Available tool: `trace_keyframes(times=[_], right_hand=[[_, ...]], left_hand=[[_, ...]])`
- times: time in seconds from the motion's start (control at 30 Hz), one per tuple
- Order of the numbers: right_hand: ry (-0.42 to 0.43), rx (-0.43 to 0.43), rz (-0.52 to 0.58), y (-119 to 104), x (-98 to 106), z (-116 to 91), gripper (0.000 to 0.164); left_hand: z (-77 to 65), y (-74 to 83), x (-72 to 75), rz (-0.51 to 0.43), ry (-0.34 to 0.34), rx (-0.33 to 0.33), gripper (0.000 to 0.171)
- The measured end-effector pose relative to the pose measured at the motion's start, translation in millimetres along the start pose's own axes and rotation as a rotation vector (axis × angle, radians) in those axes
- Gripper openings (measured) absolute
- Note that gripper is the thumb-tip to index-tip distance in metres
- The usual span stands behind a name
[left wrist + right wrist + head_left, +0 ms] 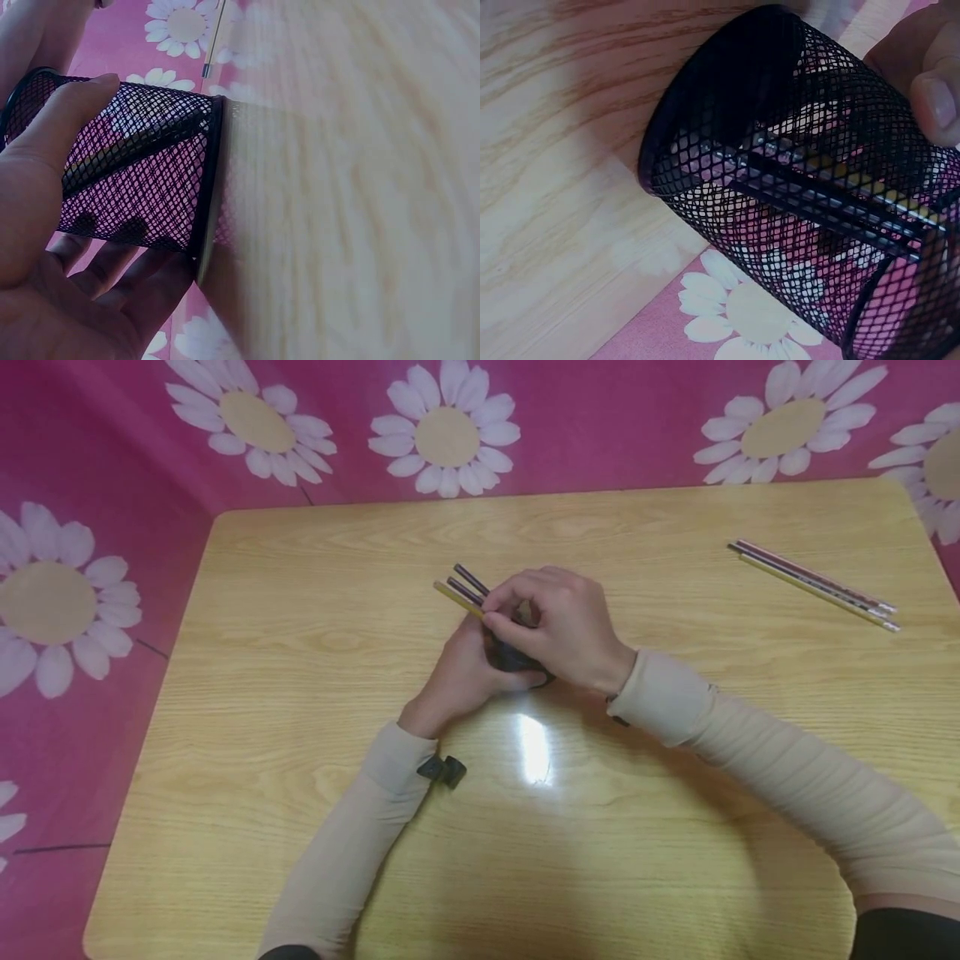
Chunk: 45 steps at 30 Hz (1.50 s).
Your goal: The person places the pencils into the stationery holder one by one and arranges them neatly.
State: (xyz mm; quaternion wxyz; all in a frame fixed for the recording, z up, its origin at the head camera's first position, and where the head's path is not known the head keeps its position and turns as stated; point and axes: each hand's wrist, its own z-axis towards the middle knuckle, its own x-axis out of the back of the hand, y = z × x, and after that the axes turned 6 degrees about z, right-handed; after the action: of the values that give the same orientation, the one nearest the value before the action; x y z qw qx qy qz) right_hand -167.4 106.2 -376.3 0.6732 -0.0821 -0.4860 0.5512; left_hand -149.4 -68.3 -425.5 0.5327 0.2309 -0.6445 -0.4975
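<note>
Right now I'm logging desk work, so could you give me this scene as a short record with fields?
left hand: holds the black mesh cup
right hand: pinches at the pencils above the cup
pencils leaning out of cup: three visible
loose pencils: three, far right of the table
backdrop: pink with white flowers

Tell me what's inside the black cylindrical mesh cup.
One long yellow pencil and two dark pencils show through the mesh cup, ends protruding. In the head view, the right hand covers most of the cup's opening; whatever lies beneath can't be seen.
</note>
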Motion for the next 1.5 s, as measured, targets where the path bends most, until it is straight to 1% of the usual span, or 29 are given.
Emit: trace_keyframes(times=[0.23,0.4,0.53,0.63,0.8,0.97,1.0,1.07,1.2,1.23,1.3,1.33,1.43,1.5], right_hand=[[0.007,0.001,0.012,2,3,-3,0.008],[0.039,-0.052,0.054,3,12,-7,0.009],[0.076,-0.086,0.085,5,20,-10,0.009],[0.101,-0.068,0.091,8,27,-11,0.008],[0.125,-0.008,0.058,15,42,-15,0.006],[0.142,-0.019,0.058,23,57,-21,0.006],[0.148,-0.026,0.058,24,60,-22,0.005],[0.154,-0.043,0.056,27,65,-25,0.006],[0.159,-0.081,0.039,31,72,-30,0.005],[0.159,-0.090,0.035,31,74,-31,0.005],[0.162,-0.103,0.021,33,78,-34,0.005],[0.164,-0.108,0.012,34,80,-36,0.006],[0.176,-0.129,-0.012,37,85,-40,0.005],[0.182,-0.142,-0.032,40,89,-42,0.006]], left_hand=[[0.5,-0.6,-0.9,0.004,0.001,0.005,0.093],[1.7,-2.7,-0.5,-0.024,-0.002,0.006,0.091],[2.5,-3.1,-0.7,-0.045,-0.002,-0.013,0.090],[2.0,-1.2,-0.7,-0.044,0.002,-0.014,0.092],[1.5,-0.1,-1.1,-0.025,0.003,0.016,0.095],[2.7,-3.3,-1.2,-0.014,0.005,0.032,0.098],[4.4,-11.2,-3.1,-0.015,0.012,0.029,0.100],[3.7,-10.3,-2.6,-0.016,0.015,0.031,0.099],[10.0,-35.1,-8.6,-0.033,0.030,0.023,0.105],[8.9,-29.6,-7.1,-0.037,0.017,0.034,0.105],[11.0,-37.6,-8.8,-0.043,0.018,0.038,0.108],[10.4,-34.9,-7.8,-0.040,0.013,0.046,0.106],[5.5,-17.7,-3.4,-0.023,-0.001,0.066,0.105],[3.5,-11.3,-2.2,-0.011,0.003,0.057,0.101]])
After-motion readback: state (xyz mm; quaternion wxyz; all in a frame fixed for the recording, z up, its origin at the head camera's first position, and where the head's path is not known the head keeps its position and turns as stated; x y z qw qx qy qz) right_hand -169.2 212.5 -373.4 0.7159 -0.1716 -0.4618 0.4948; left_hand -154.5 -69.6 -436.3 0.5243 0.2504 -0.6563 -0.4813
